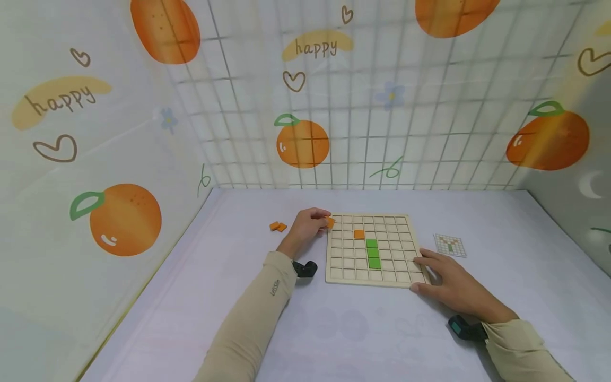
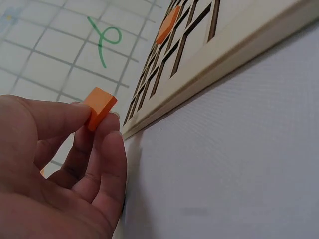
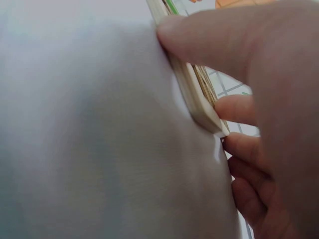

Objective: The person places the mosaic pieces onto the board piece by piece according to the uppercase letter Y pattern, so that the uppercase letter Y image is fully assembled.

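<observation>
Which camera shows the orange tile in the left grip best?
Left wrist: the orange tile shows large and clear in the left grip. Head shows it small, partly hidden; in right wrist, I can't make it out.

And we have the grid board (image 1: 396,245) on the table (image 1: 343,334), loose tiles (image 1: 282,227) out to its left, card (image 1: 450,245) to its right, left hand (image 1: 305,228) by its far left corner, right hand (image 1: 451,283) at its near right corner!

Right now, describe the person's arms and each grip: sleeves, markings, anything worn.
The left sleeve is long and beige with small dark lettering; the right sleeve is similar. A black left wrist device and a dark right wrist device with a teal patch show. Left grip and right grip are ungloved.
</observation>
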